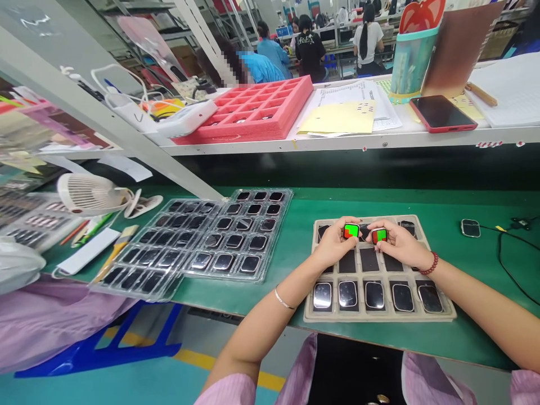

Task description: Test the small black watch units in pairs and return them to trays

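Observation:
Over the back part of a beige compartment tray (379, 323), my left hand (336, 242) grips a square watch face (351, 230) with a lit green and red screen. A second watch face (378, 235), lit in the same colours, is pinched in my right hand (400, 243). The two lit pieces are close side by side but apart. Dark watch faces (374, 295) fill the tray's front row, and more dark pieces (369, 260) lie in the middle row. My hands partly cover the back row.
Clear plastic trays (265, 270) of watch faces lie to the left, beside a brush (120, 244) and a small fan (90, 194). A watch face with a cable (470, 228) is at the right. The shelf above holds a red foam tray (253, 132), papers, a phone (442, 112) and a cup (413, 64).

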A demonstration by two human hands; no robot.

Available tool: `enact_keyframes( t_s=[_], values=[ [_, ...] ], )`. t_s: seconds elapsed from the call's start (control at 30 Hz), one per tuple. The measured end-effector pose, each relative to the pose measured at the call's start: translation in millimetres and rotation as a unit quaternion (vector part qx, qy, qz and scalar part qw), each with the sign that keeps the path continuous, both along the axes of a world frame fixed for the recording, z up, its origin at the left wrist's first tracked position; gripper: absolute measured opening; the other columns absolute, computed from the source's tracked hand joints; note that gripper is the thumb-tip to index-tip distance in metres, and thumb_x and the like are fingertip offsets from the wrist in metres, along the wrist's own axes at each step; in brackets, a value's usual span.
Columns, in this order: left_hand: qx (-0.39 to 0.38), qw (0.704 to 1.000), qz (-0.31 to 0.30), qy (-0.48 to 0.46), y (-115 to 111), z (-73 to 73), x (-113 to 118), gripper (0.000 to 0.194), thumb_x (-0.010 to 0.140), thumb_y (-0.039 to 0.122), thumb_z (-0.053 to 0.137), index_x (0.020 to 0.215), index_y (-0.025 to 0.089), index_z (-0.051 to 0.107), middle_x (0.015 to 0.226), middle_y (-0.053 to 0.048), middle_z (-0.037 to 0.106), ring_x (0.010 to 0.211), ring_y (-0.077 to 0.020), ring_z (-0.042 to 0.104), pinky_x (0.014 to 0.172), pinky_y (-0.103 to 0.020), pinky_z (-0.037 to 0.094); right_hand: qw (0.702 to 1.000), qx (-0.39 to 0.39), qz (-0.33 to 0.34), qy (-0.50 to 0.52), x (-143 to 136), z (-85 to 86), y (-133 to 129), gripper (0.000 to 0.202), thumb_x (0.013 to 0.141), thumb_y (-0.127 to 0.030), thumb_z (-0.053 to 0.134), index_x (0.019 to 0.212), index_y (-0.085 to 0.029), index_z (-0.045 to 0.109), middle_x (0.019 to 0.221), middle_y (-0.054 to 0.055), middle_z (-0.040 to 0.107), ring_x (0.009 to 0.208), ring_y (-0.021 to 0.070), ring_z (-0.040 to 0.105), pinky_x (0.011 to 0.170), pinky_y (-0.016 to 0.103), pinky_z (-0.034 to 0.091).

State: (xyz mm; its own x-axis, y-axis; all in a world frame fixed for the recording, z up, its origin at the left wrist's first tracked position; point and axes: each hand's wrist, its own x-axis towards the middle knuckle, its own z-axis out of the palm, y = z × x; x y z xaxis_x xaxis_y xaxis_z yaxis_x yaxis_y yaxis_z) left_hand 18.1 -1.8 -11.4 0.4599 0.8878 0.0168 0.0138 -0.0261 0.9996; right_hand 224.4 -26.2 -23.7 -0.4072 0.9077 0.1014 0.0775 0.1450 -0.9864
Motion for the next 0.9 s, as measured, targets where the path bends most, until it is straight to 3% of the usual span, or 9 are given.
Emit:
enact_keyframes(
  t_s=[0.3,0.6,0.77,0.9],
  values=[
    [-0.024,0.999,-0.016,-0.034,1.4,-3.6,0.5,0.050,0.075,0.010,0.055,0.124,0.016,0.048,0.102,-0.007,0.061,0.079,-0.0119,0.060,0.081,-0.029,0.050,1.000,-0.022,0.004,0.022,0.0,0.0,2.4,0.043,0.079,-0.011,0.049,0.120,-0.022,0.051,0.111,0.008,0.061,0.081,0.0176,0.065,0.069,0.034,0.055],
    [-0.023,0.998,-0.025,-0.055,0.1,-5.4,0.3,0.051,0.075,0.012,0.058,0.125,0.017,0.049,0.102,-0.009,0.064,0.096,-0.0195,0.061,0.080,-0.031,0.052,1.000,0.006,-0.007,0.013,-0.2,1.8,1.3,0.032,0.076,-0.009,0.054,0.106,-0.021,0.055,0.091,0.004,0.061,0.077,0.0168,0.060,0.065,0.030,0.052],
    [-0.016,0.998,-0.028,-0.045,-0.6,-3.9,0.1,0.045,0.076,0.015,0.059,0.121,0.016,0.052,0.098,-0.010,0.065,0.094,-0.0200,0.063,0.075,-0.030,0.052,1.000,-0.009,-0.004,0.011,1.1,2.8,1.6,0.023,0.079,-0.011,0.053,0.101,-0.020,0.054,0.085,0.002,0.061,0.067,0.0142,0.056,0.059,0.028,0.049],
    [-0.012,0.999,-0.030,-0.034,-1.7,-1.4,-0.2,0.043,0.077,0.020,0.061,0.119,0.015,0.055,0.110,-0.012,0.064,0.087,-0.0185,0.064,0.069,-0.026,0.051,0.999,-0.036,-0.006,0.009,2.1,4.3,1.0,0.017,0.081,-0.015,0.053,0.097,-0.020,0.054,0.081,0.001,0.062,0.060,0.0122,0.054,0.056,0.027,0.047]
  ],
)
